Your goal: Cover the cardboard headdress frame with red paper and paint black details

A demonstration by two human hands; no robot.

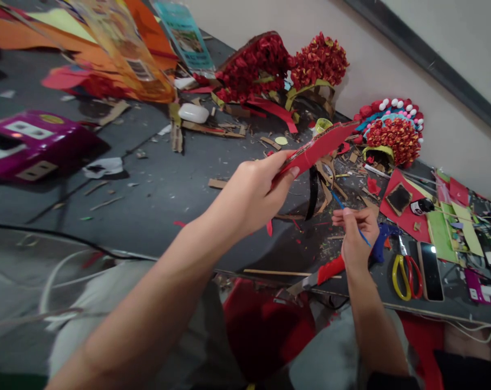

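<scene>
My left hand (253, 187) is closed on a flat, curved piece of red-faced cardboard (324, 145), raised above the table with its brown cut edge upward. Lower and to the right, my right hand (359, 235) pinches a thin blue stick (338, 201), which slants past the fingers. Beside that hand lies a blue glue gun (380, 246), partly hidden. A red-handled cutter (330, 270) rests near the wrist at the table's front edge. Behind the cardboard stand red petal-covered pieces (320, 59) and a rounded decorated piece (395, 130) with white beads.
Cardboard scraps litter the dark table (159, 189). Scissors (408, 276) and a phone (432, 271) lie at right, near a small black bottle (422, 206). At left are a purple power strip (46, 143) and a clear orange-tinted bottle (125, 49). A wall (383, 59) bounds the back.
</scene>
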